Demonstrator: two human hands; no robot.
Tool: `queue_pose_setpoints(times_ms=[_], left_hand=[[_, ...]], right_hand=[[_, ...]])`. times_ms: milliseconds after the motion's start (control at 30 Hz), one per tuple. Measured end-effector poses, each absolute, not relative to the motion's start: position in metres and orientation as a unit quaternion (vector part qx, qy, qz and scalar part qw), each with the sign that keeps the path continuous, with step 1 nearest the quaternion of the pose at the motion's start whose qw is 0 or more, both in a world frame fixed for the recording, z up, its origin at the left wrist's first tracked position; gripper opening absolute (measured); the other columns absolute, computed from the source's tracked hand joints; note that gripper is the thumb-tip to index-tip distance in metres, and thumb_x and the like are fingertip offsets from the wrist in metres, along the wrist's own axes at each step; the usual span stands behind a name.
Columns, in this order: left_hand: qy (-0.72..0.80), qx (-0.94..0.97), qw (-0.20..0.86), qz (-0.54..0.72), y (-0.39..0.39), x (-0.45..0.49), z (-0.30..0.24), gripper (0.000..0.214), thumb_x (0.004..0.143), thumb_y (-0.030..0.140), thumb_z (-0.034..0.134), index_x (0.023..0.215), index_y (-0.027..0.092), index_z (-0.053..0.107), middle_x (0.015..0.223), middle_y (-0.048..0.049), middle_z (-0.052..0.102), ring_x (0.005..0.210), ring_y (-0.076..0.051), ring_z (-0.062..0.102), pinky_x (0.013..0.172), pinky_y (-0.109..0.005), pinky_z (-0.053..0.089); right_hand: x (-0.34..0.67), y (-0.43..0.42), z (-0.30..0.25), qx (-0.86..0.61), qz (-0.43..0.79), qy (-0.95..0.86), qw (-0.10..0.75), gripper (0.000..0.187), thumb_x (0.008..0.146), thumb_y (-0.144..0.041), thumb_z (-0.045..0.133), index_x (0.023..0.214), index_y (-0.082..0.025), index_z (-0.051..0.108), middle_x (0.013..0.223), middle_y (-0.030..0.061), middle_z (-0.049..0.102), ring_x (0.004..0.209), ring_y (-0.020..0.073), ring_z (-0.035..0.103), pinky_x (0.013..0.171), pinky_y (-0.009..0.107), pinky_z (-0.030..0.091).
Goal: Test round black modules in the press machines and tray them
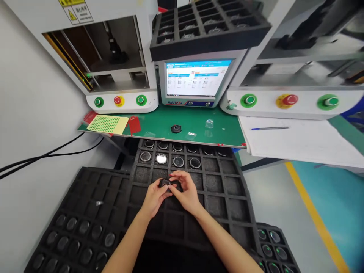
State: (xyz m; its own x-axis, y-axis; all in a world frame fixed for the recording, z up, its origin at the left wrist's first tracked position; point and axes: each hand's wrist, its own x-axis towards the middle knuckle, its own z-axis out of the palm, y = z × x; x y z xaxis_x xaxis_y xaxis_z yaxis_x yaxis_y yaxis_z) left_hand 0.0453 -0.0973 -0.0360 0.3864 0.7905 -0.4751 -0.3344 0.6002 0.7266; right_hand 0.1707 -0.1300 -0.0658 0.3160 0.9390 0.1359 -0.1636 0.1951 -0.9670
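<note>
Above a black foam tray (213, 204), both hands meet at a small dark round watch case (165, 182). My left hand (153, 198) grips its left side between thumb and fingers. My right hand (186, 191) has its thumb on the near face and its fingers curled around the right side. Something dark also shows between the right thumb and fingers, but I cannot make out what it is. Round watch cases (178, 162) sit in the tray's far compartments, one of them shining brightly. The fingertips partly cover the held piece.
A green bench (159, 121) carries a round black part (176, 129), clear film bits and a yellow sticker sheet (108, 124). Behind stand two presses with buttons, a monitor (196, 79) and another foam tray (210, 40). More filled trays flank me; a pen (270, 128) lies on paper.
</note>
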Motion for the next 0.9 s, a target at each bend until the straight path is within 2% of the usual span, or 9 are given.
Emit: queue_pose_setpoints(times_ms=[233, 400, 500, 600, 633, 700, 800, 900], left_hand=[[0.425, 0.301, 0.754, 0.402, -0.112, 0.041, -0.036, 0.049, 0.07, 0.054, 0.078, 0.094, 0.011, 0.077, 0.099, -0.0154, 0.077, 0.093, -0.029, 0.071, 0.071, -0.035, 0.06], [0.411, 0.305, 0.758, 0.405, -0.111, 0.041, -0.041, 0.044, 0.07, 0.051, 0.08, 0.094, 0.014, 0.079, 0.106, -0.0146, 0.076, 0.098, -0.031, 0.07, 0.08, -0.042, 0.06], [0.392, 0.302, 0.77, 0.403, -0.106, 0.041, -0.041, 0.04, 0.072, 0.049, 0.078, 0.094, 0.016, 0.08, 0.099, -0.0128, 0.077, 0.093, -0.029, 0.072, 0.082, -0.041, 0.059], [0.378, 0.29, 0.791, 0.384, -0.1, 0.041, -0.039, 0.038, 0.075, 0.046, 0.077, 0.1, 0.017, 0.079, 0.096, -0.0129, 0.078, 0.087, -0.027, 0.073, 0.081, -0.037, 0.058], [0.375, 0.285, 0.798, 0.377, -0.099, 0.04, -0.039, 0.039, 0.076, 0.045, 0.077, 0.102, 0.017, 0.079, 0.097, -0.0134, 0.077, 0.087, -0.026, 0.073, 0.081, -0.036, 0.058], [0.37, 0.277, 0.807, 0.367, -0.096, 0.039, -0.038, 0.04, 0.075, 0.044, 0.077, 0.106, 0.017, 0.078, 0.099, -0.014, 0.077, 0.087, -0.026, 0.073, 0.08, -0.033, 0.058], [0.365, 0.276, 0.812, 0.364, -0.094, 0.037, -0.038, 0.04, 0.077, 0.042, 0.076, 0.11, 0.02, 0.076, 0.105, -0.0139, 0.076, 0.082, -0.024, 0.072, 0.073, -0.032, 0.058], [0.363, 0.284, 0.814, 0.353, -0.092, 0.038, -0.038, 0.037, 0.08, 0.042, 0.073, 0.11, 0.021, 0.076, 0.105, -0.0137, 0.075, 0.076, -0.021, 0.069, 0.067, -0.03, 0.056]], right_hand=[[0.173, -0.125, -0.061, -0.473, 0.37, -0.447, 0.663, 0.03, 0.08, -0.016, 0.069, 0.105, -0.026, 0.054, 0.106, 0.0034, 0.061, 0.081, 0.0152, 0.071, 0.08, 0.034, 0.058], [0.168, -0.131, -0.05, -0.475, 0.314, -0.489, 0.661, 0.024, 0.081, -0.01, 0.063, 0.098, -0.026, 0.059, 0.096, 0.0026, 0.064, 0.081, 0.0154, 0.069, 0.076, 0.032, 0.058], [0.176, -0.143, -0.026, -0.468, 0.279, -0.527, 0.652, 0.02, 0.082, -0.01, 0.062, 0.093, -0.026, 0.061, 0.093, 0.0032, 0.067, 0.086, 0.0167, 0.069, 0.072, 0.029, 0.057], [0.218, -0.137, 0.002, -0.514, 0.244, -0.506, 0.648, 0.013, 0.083, -0.015, 0.063, 0.091, -0.026, 0.06, 0.094, 0.0037, 0.068, 0.088, 0.0167, 0.067, 0.077, 0.032, 0.056], [0.242, -0.127, 0.008, -0.563, 0.235, -0.464, 0.643, 0.01, 0.082, -0.021, 0.065, 0.087, -0.025, 0.058, 0.091, 0.0028, 0.068, 0.081, 0.0157, 0.067, 0.075, 0.032, 0.056], [0.295, -0.1, 0.013, -0.612, 0.229, -0.424, 0.628, 0.02, 0.077, -0.028, 0.069, 0.092, -0.024, 0.056, 0.092, 0.0036, 0.068, 0.071, 0.0147, 0.065, 0.067, 0.031, 0.055], [0.368, -0.054, 0.004, -0.671, 0.221, -0.389, 0.591, 0.028, 0.071, -0.031, 0.075, 0.087, -0.02, 0.054, 0.083, 0.0012, 0.065, 0.062, 0.0128, 0.062, 0.062, 0.031, 0.053], [0.405, -0.025, -0.008, -0.721, 0.208, -0.38, 0.541, 0.022, 0.082, -0.033, 0.071, 0.087, -0.016, 0.057, 0.074, -0.0027, 0.061, 0.059, 0.0105, 0.058, 0.059, 0.028, 0.051]])
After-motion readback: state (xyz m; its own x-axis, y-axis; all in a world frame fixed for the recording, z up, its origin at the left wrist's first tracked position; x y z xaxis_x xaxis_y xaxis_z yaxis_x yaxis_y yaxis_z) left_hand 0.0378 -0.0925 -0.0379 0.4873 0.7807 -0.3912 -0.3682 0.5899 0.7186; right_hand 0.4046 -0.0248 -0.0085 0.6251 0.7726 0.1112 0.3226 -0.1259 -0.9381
